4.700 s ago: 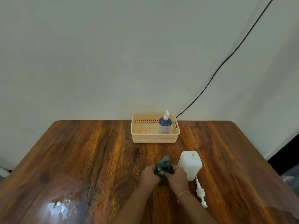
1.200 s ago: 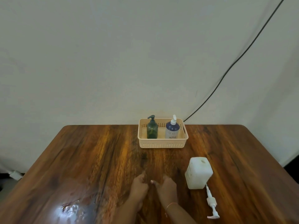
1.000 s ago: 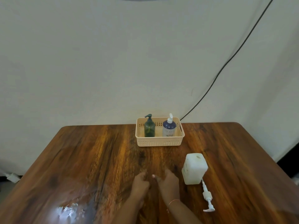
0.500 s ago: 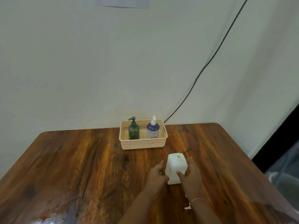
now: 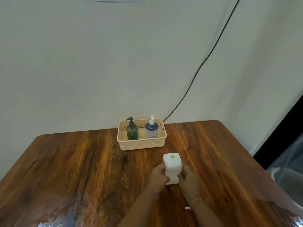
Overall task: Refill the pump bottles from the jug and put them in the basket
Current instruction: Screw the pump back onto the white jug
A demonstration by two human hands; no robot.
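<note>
Gripping the white jug [image 5: 172,167] from both sides, we have our left hand [image 5: 158,175] and right hand [image 5: 186,179] curled round its lower body, so it stands upright on the surface [image 5: 82,161] with its open mouth facing up and nothing can spill. Beyond the hands, well apart from them, the basket [image 5: 142,145] holds the green pump bottle [image 5: 132,131] and the blue pump bottle [image 5: 152,131] side by side, upright with their pumps on, so we judge both refilled and stowed. Just behind our right wrist lies a small white piece [image 5: 187,208], perhaps the jug's own pump.
</note>
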